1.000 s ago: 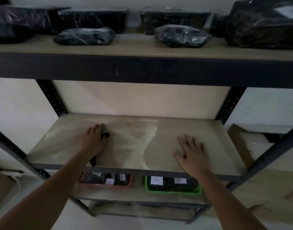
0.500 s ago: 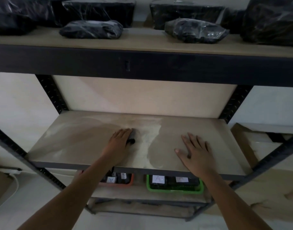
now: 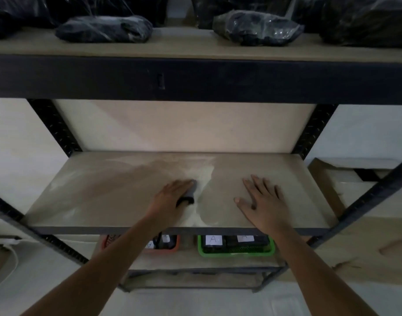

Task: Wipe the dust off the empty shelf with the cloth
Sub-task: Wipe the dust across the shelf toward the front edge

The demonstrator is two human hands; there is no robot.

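The empty shelf board (image 3: pixel 100 197) sits at the middle level of a black metal rack. A pale band of dust (image 3: pixel 203 176) runs front to back near its centre; the board to the left of the band looks darker. My left hand (image 3: pixel 169 198) lies flat on a dark cloth (image 3: pixel 191 193) and presses it onto the board just left of the dust band. Only the cloth's right edge shows past my fingers. My right hand (image 3: pixel 262 201) rests flat with spread fingers on the right half of the board, holding nothing.
The upper shelf (image 3: pixel 184 45) carries several black plastic-wrapped bundles (image 3: pixel 104 29). Below the board stand a red basket (image 3: pixel 170 246) and a green basket (image 3: pixel 236 250) with labelled items. Black uprights (image 3: pixel 54 126) frame the shelf. A cardboard box (image 3: pixel 359 224) stands to the right.
My left hand slid the cloth rightward from the left part of the board to its centre, pushing dust into a band. My right hand stayed in place.
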